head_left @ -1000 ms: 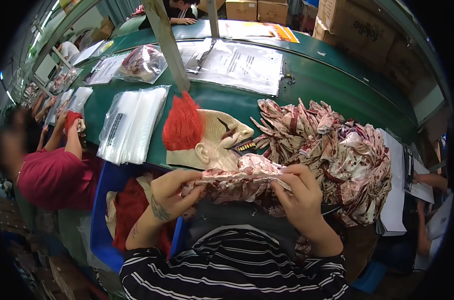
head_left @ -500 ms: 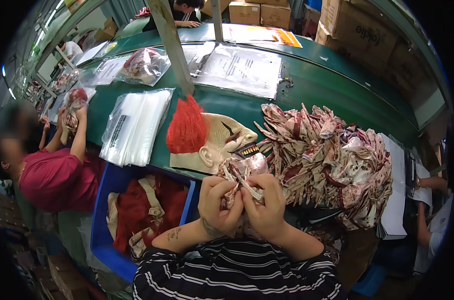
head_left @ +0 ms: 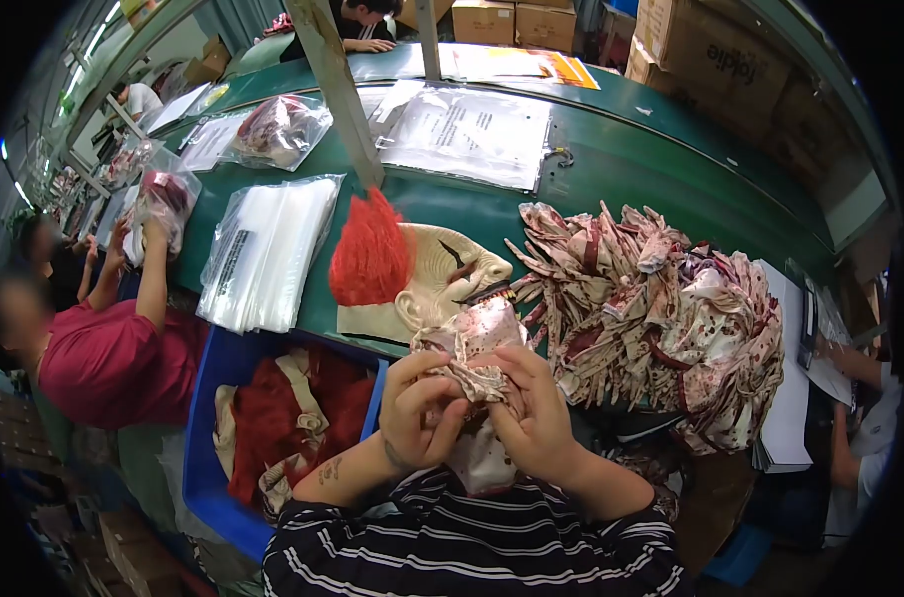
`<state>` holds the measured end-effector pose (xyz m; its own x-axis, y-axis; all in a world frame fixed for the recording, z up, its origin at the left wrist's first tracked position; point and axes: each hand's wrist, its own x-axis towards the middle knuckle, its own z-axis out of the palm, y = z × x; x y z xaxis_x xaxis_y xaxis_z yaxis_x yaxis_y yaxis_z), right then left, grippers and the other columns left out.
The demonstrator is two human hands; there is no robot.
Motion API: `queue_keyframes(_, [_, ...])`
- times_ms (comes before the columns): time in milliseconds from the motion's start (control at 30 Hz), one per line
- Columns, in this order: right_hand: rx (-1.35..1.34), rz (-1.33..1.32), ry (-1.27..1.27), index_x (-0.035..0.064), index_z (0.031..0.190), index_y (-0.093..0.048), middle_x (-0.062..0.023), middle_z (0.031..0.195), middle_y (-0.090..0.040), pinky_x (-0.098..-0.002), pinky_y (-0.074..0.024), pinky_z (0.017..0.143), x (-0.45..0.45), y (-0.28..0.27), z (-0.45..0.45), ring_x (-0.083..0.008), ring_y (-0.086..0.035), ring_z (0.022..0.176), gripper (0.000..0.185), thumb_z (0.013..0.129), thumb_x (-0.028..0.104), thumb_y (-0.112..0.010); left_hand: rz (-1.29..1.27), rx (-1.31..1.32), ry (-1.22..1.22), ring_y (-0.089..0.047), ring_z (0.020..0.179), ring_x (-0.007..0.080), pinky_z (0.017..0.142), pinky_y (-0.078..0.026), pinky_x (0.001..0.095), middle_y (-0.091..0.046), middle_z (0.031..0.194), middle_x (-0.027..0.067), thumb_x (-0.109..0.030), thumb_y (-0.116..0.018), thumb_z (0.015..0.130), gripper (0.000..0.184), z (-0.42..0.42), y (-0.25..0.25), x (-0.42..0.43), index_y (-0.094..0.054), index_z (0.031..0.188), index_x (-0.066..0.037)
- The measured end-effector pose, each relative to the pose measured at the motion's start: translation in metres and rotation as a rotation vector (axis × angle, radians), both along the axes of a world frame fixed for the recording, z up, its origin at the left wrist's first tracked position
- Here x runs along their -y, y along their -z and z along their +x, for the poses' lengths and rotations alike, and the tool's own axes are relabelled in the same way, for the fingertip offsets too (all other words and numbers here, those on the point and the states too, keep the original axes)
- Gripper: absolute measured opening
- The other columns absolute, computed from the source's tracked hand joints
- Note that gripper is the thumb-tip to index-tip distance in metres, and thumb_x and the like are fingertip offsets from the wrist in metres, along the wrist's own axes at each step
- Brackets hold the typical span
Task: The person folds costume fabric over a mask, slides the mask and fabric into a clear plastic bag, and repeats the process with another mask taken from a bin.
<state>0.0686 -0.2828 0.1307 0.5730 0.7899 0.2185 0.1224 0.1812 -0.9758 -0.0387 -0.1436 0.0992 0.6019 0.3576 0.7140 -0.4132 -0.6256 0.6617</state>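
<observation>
Between my two hands is a whitish cloth piece (head_left: pixel 487 333) spattered with dark red, bunched in the middle, its lower part hanging toward my striped shirt. My left hand (head_left: pixel 422 408) grips its left side with curled fingers. Its right side is pinched in my right hand (head_left: pixel 532 408), thumb toward the middle. Just beyond lies a pale clown mask (head_left: pixel 437 264) in profile, with red hair (head_left: pixel 372 249) and a toothy mouth partly covered by the cloth. To the right is a large heap of similar stained cloth pieces (head_left: pixel 611 298) with finger-like strips.
At my left, a blue bin (head_left: pixel 198 428) holds red and beige items. Clear plastic bags (head_left: pixel 273 254) lie stacked on the green table (head_left: pixel 651 149). A metal post (head_left: pixel 338 90) rises from it. A person in a maroon top (head_left: pixel 114 363) handles a bagged item; white sheets (head_left: pixel 782 378) lie right.
My hands have moved slightly apart, and the cloth is turned and opened out more, reaching farther over the mask's mouth. At left, the person's item is now in a clear bag.
</observation>
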Motion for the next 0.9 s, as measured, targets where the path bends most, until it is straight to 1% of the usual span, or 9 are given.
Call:
queue_keyframes(33, [0.0,0.001,0.002,-0.0016,0.139,-0.04,-0.0179,0.122,-0.061,-0.034,-0.0492,0.094,0.002,0.0,0.001,-0.0286,-0.061,0.108,0.058,0.085,-0.002,-0.061,0.001,0.0,0.002,-0.056,0.094,0.0278,0.078,-0.049,0.0322,-0.043,0.132,0.0235,-0.01,-0.063,0.089,0.034,0.0,-0.008,-0.002,-0.05,0.119,-0.001])
queue_keyframes(167, [-0.063,-0.024,-0.155,-0.0025,0.14,-0.039,-0.0196,0.127,-0.06,-0.0362,-0.0485,0.096,0.008,-0.002,0.004,-0.0287,-0.06,0.111,0.062,0.082,-0.002,-0.061,0.609,-0.212,-0.334,-0.058,0.087,0.0274,0.077,-0.048,0.0338,-0.059,0.115,0.0172,-0.022,-0.07,0.085,0.03,0.003,-0.055,-0.015,-0.06,0.105,-0.004])
queue_keyframes(333, [0.234,-0.023,-0.084,0.0006,0.143,-0.037,-0.0189,0.123,-0.062,-0.0345,-0.0507,0.089,0.0,0.0,0.006,-0.0278,-0.063,0.103,0.068,0.08,0.0,-0.063,0.644,-0.453,0.058,-0.059,0.071,0.0279,0.073,-0.048,0.0356,-0.064,0.091,0.0099,-0.031,-0.072,0.082,0.029,-0.006,-0.032,-0.047,-0.06,0.091,-0.006])
queue_keyframes(533, [0.605,-0.303,-0.109,0.0006,0.145,-0.034,-0.0172,0.117,-0.064,-0.0245,-0.0504,0.075,0.001,-0.004,0.021,-0.021,-0.062,0.085,0.069,0.082,-0.004,-0.061,0.543,-0.624,0.045,-0.054,0.059,0.0288,0.061,-0.046,0.0356,-0.06,0.067,0.0093,-0.028,-0.077,0.081,0.029,-0.011,-0.063,-0.063,-0.062,0.081,-0.004])
queue_keyframes(600, [0.445,-0.342,-0.211,-0.0002,0.144,-0.037,-0.0158,0.11,-0.066,-0.0256,-0.0507,0.073,-0.003,0.009,0.03,-0.0212,-0.062,0.08,0.067,0.082,-0.002,-0.062,0.526,-0.644,0.058,-0.053,0.056,0.0282,0.059,-0.044,0.0354,-0.058,0.064,0.0097,-0.03,-0.077,0.081,0.031,-0.003,-0.081,-0.078,-0.061,0.078,-0.004])
queue_keyframes(733, [0.216,-0.351,-0.298,-0.0017,0.142,-0.04,-0.0145,0.101,-0.067,-0.0266,-0.0513,0.07,-0.021,0.032,0.043,-0.0215,-0.063,0.075,0.063,0.083,0.0,-0.063,0.399,-0.961,0.084,-0.047,0.05,0.023,0.055,-0.042,0.0323,-0.056,0.059,0.0083,-0.036,-0.076,0.085,0.04,0.032,-0.119,-0.113,-0.062,0.074,-0.001])
queue_keyframes(767, [0.149,-0.33,-0.279,-0.0025,0.141,-0.041,-0.0145,0.098,-0.067,-0.0266,-0.0517,0.069,-0.026,0.036,0.046,-0.0216,-0.064,0.074,0.06,0.084,0.0,-0.062,0.494,-0.986,0.069,-0.055,0.054,0.0235,0.059,-0.046,0.0341,-0.062,0.065,0.0087,-0.042,-0.071,0.089,0.044,0.046,-0.122,-0.123,-0.063,0.074,-0.002])
queue_keyframes(867, [0.023,-0.281,-0.247,-0.0041,0.139,-0.042,-0.0146,0.094,-0.067,-0.0265,-0.0524,0.066,-0.044,0.048,0.056,-0.0218,-0.065,0.072,0.056,0.086,-0.001,-0.06,0.547,-0.991,0.108,-0.057,0.06,0.024,0.066,-0.047,0.0344,-0.063,0.067,0.0096,-0.043,-0.071,0.089,0.044,0.094,-0.103,-0.158,-0.065,0.074,-0.002])
queue_keyframes(900, [-0.164,-0.279,-0.231,-0.0048,0.139,-0.042,-0.0151,0.094,-0.066,-0.026,-0.0525,0.064,-0.05,0.053,0.061,-0.0215,-0.066,0.071,0.054,0.087,-0.001,-0.059,0.59,-1.051,0.081,-0.059,0.063,0.0249,0.071,-0.047,0.0347,-0.064,0.068,0.0099,-0.044,-0.07,0.089,0.044,0.111,-0.088,-0.171,-0.066,0.075,-0.003])
